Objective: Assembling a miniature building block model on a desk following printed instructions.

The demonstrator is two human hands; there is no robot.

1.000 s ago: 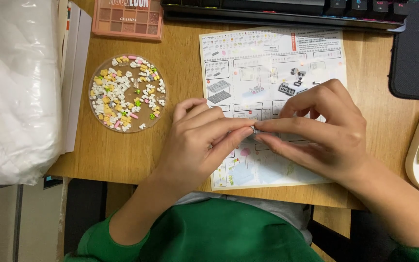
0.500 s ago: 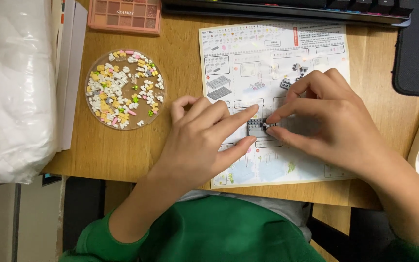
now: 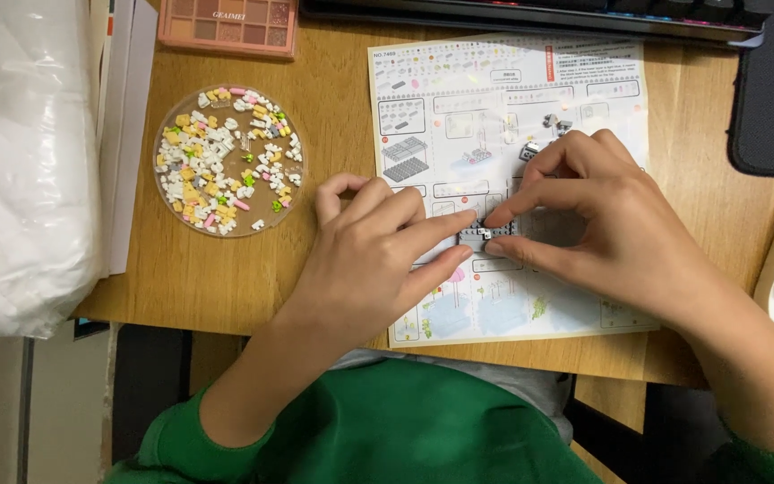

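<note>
Both the left hand (image 3: pixel 365 255) and right hand (image 3: pixel 602 224) pinch 1 tiny grey brick assembly (image 3: pixel 485 233) between fingertips over the instruction sheet (image 3: pixel 459 99); it looks light, rigid and easily dropped, best gripped by its edges.

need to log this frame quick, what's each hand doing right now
Left hand: closed, fingers pinching the small grey brick piece over the instruction sheet.
Right hand: closed, fingers pinching the same piece from the other side.
</note>
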